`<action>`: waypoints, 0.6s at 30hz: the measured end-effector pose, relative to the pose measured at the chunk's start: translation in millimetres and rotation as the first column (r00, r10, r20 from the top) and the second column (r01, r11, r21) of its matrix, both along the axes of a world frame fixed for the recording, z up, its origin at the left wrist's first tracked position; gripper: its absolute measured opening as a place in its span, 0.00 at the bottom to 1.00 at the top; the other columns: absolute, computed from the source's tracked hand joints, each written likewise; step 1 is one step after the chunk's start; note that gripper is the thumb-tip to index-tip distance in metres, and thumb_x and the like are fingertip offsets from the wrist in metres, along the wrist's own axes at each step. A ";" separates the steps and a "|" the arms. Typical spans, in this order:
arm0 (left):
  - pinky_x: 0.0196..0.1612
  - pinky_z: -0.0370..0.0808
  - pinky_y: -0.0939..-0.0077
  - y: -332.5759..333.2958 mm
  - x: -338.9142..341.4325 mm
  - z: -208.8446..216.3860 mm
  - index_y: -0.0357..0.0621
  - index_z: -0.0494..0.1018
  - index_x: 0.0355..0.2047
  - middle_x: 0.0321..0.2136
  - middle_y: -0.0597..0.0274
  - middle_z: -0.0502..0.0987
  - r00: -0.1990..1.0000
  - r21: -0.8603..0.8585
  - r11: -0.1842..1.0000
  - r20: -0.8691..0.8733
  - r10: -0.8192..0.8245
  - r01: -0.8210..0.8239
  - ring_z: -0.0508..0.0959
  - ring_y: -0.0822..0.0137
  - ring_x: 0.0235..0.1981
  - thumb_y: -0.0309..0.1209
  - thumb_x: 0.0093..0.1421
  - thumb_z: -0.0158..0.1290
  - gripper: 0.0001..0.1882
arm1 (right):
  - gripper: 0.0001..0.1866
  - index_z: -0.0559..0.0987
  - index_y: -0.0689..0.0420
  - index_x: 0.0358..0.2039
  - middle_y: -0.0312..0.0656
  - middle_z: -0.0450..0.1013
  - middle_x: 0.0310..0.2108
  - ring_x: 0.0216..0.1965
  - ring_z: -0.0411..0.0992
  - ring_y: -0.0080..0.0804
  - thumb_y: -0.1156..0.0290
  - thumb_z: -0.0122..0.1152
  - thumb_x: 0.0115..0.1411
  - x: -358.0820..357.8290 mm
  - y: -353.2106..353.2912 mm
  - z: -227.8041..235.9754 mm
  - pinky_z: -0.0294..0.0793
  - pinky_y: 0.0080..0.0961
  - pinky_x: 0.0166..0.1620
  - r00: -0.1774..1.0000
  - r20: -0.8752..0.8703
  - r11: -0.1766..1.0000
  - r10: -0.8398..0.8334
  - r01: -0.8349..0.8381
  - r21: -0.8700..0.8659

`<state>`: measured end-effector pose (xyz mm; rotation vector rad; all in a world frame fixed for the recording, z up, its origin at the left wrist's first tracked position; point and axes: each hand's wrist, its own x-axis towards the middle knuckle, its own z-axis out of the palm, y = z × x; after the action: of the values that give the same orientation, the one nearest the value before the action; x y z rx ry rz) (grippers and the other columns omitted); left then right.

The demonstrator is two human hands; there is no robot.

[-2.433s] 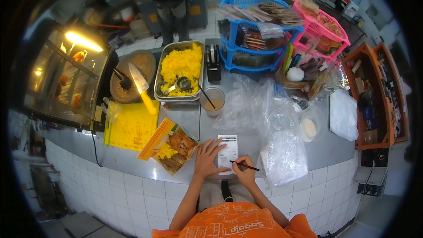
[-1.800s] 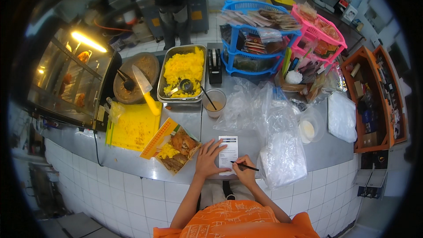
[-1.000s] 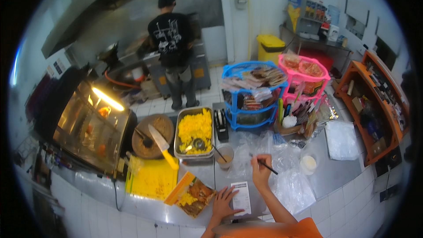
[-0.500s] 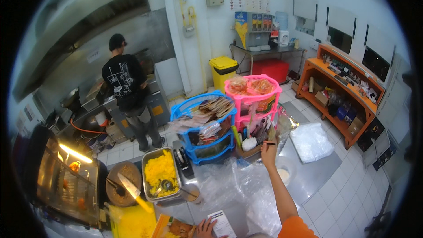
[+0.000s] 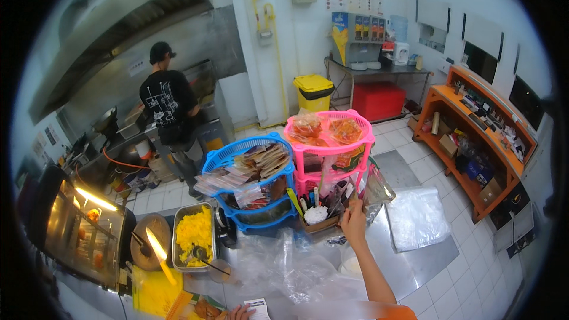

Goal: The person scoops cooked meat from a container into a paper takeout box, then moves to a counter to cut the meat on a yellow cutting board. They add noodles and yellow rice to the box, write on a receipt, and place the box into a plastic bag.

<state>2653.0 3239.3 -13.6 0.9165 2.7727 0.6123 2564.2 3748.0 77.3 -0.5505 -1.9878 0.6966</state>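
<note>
My right hand (image 5: 354, 223) reaches over the open box (image 5: 323, 226) of pens and small tools in front of the pink rack (image 5: 329, 151). Its fingers are pinched together at the box's right end; what they hold, if anything, I cannot make out. A white bundle (image 5: 315, 215) stands in that box. At the lower edge my left hand (image 5: 240, 313) is partly cut off, its fingers lying flat. It rests between a white printed slip (image 5: 258, 308) and an open food box (image 5: 181, 308) with yellow rice and a brown piece of food.
A blue rack (image 5: 252, 219) of sachets stands left of the pink one. Nearer are a tray of yellow rice (image 5: 194, 231), a knife (image 5: 159, 249) over a round board, a yellow board (image 5: 155, 290) and plastic sheeting (image 5: 290, 266). A co-worker (image 5: 169, 104) stands at the far stove.
My right hand has gone from holding a dark pen-like stick above the box to reaching in at its edge. The view has shifted; my left hand stays by the slip.
</note>
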 end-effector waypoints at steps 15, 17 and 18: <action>0.63 0.52 0.42 4.1 -1.0 15.6 0.55 0.68 0.55 0.59 0.58 0.66 0.995 -0.030 0.999 -0.098 -0.028 0.025 0.62 0.49 0.61 0.60 0.38 0.64 0.45 | 0.05 0.72 0.58 0.32 0.49 0.76 0.26 0.27 0.75 0.54 0.71 0.55 0.60 -13.5 6.2 22.4 0.70 0.46 0.29 0.992 0.081 0.995 -0.096 0.098 -0.027; 0.59 0.59 0.43 6.6 -0.9 15.7 0.52 0.68 0.55 0.58 0.57 0.67 0.988 -0.042 0.998 -0.148 -0.042 0.036 0.65 0.48 0.59 0.59 0.43 0.63 0.42 | 0.05 0.72 0.58 0.32 0.50 0.75 0.27 0.28 0.74 0.54 0.71 0.55 0.60 -11.1 7.4 29.7 0.70 0.44 0.31 0.989 0.141 0.999 -0.052 0.051 0.006; 0.61 0.57 0.46 8.4 0.2 15.7 0.53 0.69 0.55 0.59 0.58 0.66 0.996 0.028 1.000 -0.086 0.002 0.000 0.64 0.49 0.59 0.58 0.44 0.63 0.40 | 0.05 0.72 0.58 0.31 0.50 0.74 0.28 0.28 0.74 0.53 0.71 0.55 0.60 -10.3 7.3 33.2 0.70 0.42 0.31 0.980 0.195 0.999 -0.038 0.038 0.005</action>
<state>2653.2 3247.7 2.1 0.9692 2.8469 0.6274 2553.8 3755.4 110.5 -0.6769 -2.1531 0.6383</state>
